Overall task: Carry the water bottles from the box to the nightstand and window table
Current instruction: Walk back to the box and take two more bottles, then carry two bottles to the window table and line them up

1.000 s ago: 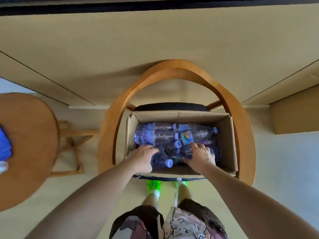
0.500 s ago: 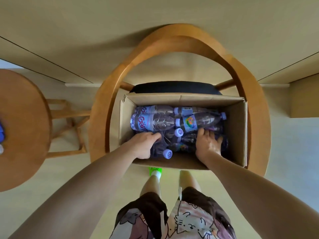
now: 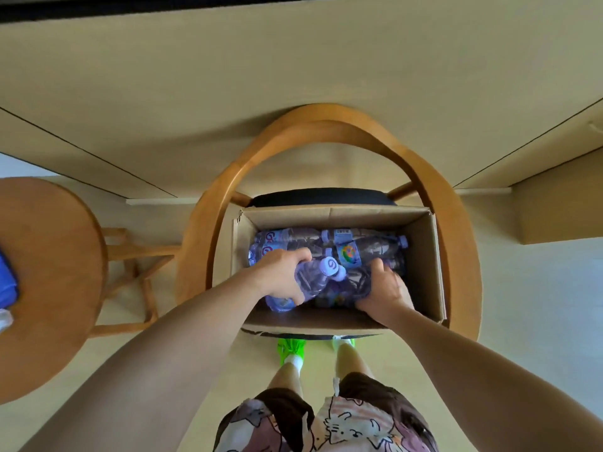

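Note:
An open cardboard box stands on a wooden chair's dark seat and holds several clear water bottles with pale purple caps. My left hand grips one bottle round its body, tilted with its cap up to the right, raised above the others. My right hand curls round another bottle low in the box's right half; that bottle is mostly hidden by my fingers. More bottles lie along the box's far side.
The chair's curved wooden backrest arches round the box. A round wooden table stands to the left, with a blue object at its edge. A beige wall lies beyond. A cabinet corner sits at right. My legs stand just before the chair.
My left hand has closed round a bottle and lifted it, cap tilting up. My right hand has shifted lower and wrapped round another bottle. The camera has moved slightly.

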Demonstrator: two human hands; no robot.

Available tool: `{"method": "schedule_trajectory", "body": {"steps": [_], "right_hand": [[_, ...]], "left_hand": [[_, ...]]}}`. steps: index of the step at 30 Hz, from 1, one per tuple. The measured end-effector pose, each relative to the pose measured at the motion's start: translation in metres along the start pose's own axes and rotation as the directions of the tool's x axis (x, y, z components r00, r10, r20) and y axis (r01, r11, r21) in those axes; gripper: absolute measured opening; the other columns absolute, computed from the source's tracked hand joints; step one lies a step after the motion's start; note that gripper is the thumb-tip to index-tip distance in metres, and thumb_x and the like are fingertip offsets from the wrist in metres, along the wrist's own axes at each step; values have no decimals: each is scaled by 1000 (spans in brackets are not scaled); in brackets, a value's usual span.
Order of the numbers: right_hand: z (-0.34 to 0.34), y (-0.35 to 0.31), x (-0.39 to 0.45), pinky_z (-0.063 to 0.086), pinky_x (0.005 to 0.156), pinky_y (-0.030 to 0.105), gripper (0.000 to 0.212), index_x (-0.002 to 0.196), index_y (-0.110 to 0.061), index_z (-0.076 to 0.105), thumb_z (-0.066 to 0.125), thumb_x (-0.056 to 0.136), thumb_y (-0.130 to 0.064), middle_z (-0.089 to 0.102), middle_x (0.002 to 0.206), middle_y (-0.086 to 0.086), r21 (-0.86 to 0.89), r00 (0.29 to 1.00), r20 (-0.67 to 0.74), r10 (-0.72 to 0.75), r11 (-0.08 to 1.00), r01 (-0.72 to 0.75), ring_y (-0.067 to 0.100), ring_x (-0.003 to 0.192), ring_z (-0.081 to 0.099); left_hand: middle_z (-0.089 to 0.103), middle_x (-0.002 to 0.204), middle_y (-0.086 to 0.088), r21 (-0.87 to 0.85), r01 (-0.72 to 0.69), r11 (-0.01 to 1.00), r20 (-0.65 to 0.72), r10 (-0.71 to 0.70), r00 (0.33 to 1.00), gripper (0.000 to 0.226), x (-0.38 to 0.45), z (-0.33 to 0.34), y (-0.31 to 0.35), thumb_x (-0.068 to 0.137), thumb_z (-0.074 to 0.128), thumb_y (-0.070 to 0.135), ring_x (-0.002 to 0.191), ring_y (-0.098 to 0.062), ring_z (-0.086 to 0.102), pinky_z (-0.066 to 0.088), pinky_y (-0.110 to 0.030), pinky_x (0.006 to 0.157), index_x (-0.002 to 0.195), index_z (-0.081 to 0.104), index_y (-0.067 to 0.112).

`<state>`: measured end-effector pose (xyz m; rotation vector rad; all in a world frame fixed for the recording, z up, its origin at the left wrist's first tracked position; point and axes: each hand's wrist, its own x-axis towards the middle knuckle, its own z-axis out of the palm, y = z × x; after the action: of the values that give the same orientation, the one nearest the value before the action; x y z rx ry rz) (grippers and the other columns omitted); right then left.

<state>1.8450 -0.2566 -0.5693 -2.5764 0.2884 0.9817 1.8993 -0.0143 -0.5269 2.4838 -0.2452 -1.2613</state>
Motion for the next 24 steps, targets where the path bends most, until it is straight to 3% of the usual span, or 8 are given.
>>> {"method": "schedule_trajectory", "body": {"steps": [3,6,9,11,13,17,22,24], "right_hand": [[-19,-13,-12,49,81,35,78,117,-19,47,92,57,-41,68,113,6,259,995,-71,70,965,-50,31,106,64],[-43,-26,-22,48,76,34,70,112,-19,51,94,59,-36,67,104,1,523,985,-73,156,847,-95,26,98,64],[-71,-36,-36,58,80,41,59,110,-18,58,94,63,-23,71,104,5,792,985,-48,167,607,-64,22,94,69],[-92,-41,-48,61,71,40,63,114,-14,62,93,60,-16,75,107,13,921,992,-24,127,390,-28,24,88,74],[-112,-47,-61,60,63,38,69,123,-8,62,89,60,-21,75,109,20,982,998,5,55,189,-15,29,82,76],[-148,-54,-85,58,69,40,53,116,-7,64,80,73,-33,72,91,17,999,999,-23,-38,-46,21,32,74,70],[-187,-55,-130,59,68,39,53,94,-6,73,89,65,-48,71,84,17,973,987,-158,-37,-176,149,31,71,71],[-196,-52,-152,59,67,40,59,101,-3,71,87,71,-51,70,86,18,963,977,-213,-2,-169,210,31,73,70]], "left_hand": [[61,122,-1,-142,24,990,-43,-30,999,79,-7,-14,10,60,90,32,106,-23,58,51,-32,84,128,50,35],[57,135,0,-378,44,925,-40,-64,997,94,-18,-36,24,58,90,32,124,-21,55,50,-36,102,143,48,28],[62,127,-2,-623,28,781,-32,-62,998,83,-32,-61,47,50,79,34,112,-18,60,51,-34,87,128,54,27],[67,116,0,-787,19,616,-12,-46,999,73,-43,-76,64,44,74,33,100,-19,63,45,-31,81,115,55,29],[70,102,-7,-884,26,466,18,-20,1000,62,-54,-92,76,44,73,33,91,-26,64,47,-36,85,104,66,22],[74,88,-11,-943,-28,333,12,117,993,31,-79,-128,102,62,66,26,69,-27,70,59,-32,63,88,77,12],[72,94,-13,-944,-158,289,-56,330,942,35,-106,-151,142,71,74,31,73,-27,69,59,-35,68,99,76,10],[70,87,-14,-928,-179,327,-41,387,921,42,-116,-155,160,72,83,36,69,-27,69,60,-36,63,102,70,8]]}}
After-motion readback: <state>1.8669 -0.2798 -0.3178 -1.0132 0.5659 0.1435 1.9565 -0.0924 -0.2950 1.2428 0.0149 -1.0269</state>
